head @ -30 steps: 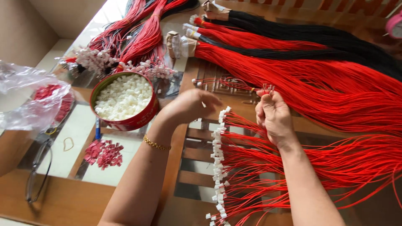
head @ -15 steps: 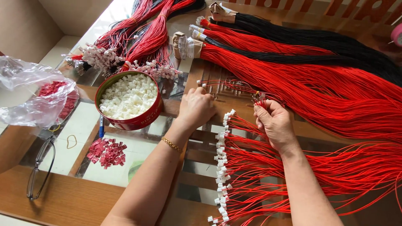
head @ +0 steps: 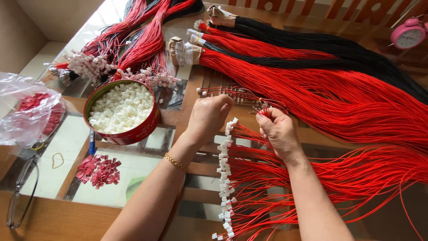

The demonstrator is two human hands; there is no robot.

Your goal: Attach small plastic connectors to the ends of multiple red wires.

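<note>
My left hand (head: pixel 208 117) is closed, knuckles up, over the table just right of a red round tin (head: pixel 150 126) full of small white plastic connectors (head: pixel 119 108); what it pinches is hidden. My right hand (head: pixel 279 131) is shut on the metal-tipped ends of a few red wires (head: pixel 265 110). Below both hands lies a row of red wires fitted with white connectors (head: pixel 225 178). A thick bundle of loose red wires (head: pixel 339 96) fans out to the right.
Black wire bundles (head: pixel 339 47) lie at the back. More red wires with white connectors (head: pixel 96 67) sit at the upper left. A clear bag of red parts (head: pixel 31 114), a pile of small red pieces (head: pixel 99 169), glasses (head: pixel 20 192) and a pink alarm clock (head: pixel 409 35) lie around.
My left hand has moved right from the tin toward my right hand. My right hand stays on the wire ends. The camera view has shifted slightly.
</note>
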